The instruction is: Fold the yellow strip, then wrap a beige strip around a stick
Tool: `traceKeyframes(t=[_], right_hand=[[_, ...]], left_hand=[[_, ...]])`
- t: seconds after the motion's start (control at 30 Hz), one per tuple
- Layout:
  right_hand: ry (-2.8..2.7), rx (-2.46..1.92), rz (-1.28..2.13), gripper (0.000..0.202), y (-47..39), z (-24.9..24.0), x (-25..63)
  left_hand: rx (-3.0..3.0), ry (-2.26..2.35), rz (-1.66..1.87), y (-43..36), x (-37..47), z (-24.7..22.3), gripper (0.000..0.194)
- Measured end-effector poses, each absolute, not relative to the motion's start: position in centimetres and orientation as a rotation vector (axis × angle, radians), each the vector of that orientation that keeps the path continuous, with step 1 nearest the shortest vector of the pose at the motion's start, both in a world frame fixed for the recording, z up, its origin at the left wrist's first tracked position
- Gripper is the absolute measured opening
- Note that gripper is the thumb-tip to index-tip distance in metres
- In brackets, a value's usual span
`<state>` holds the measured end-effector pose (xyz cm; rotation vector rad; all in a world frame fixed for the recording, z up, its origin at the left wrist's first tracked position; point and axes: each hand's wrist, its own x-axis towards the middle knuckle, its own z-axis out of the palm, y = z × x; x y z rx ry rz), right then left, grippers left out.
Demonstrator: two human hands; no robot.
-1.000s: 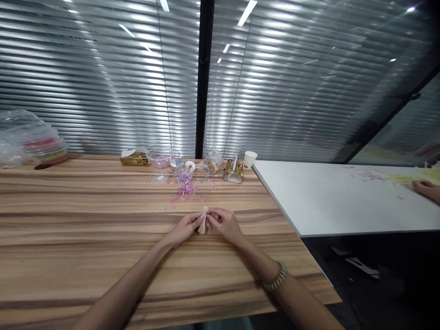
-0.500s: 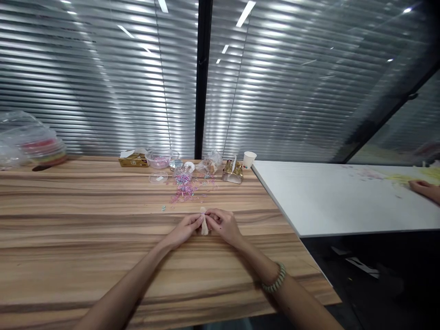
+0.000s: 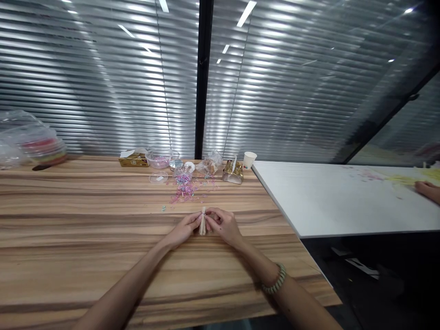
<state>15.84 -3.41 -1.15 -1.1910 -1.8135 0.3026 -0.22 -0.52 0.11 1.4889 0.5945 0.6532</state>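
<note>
Over the wooden table, my left hand (image 3: 186, 229) and my right hand (image 3: 222, 225) meet at a small cream-coloured bundle (image 3: 202, 228). It stands roughly upright between them, narrow at the middle and fanning out slightly below. My left thumb and fingers pinch it from one side; my right fingertips close on it near the narrow part. What exactly the bundle is made of is too small to tell. Beyond my hands lies a loose pile of pink, purple and teal small bands (image 3: 184, 190), spilling from a clear cup (image 3: 183, 177).
Along the back stand a gold box (image 3: 134, 159), a clear bowl (image 3: 158, 160), a roll of white tape (image 3: 189, 167), a crumpled gold packet (image 3: 233, 173) and a paper cup (image 3: 249, 159). At far right, another person's hand (image 3: 427, 189) rests by yellow strands on a white table (image 3: 330, 206).
The bundle has turned slightly between my fingers and looks narrower, its lower end shifted a little left. My hands stay almost in place. The other person's hand has moved slightly right.
</note>
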Motion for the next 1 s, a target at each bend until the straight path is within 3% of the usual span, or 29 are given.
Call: traceKeyframes(t=[0.27, 1.0], right_hand=[[-1.825, -1.143, 0.297, 0.019, -3.50, -0.99, 15.83], [-1.785, -1.153, 0.670, 0.006, -3.45, -0.23, 16.12]], left_hand=[[1.471, 0.624, 0.641, -0.59, -0.24, 0.17, 0.038], [1.538, 0.644, 0.589, -0.83, -0.28, 0.70, 0.040]])
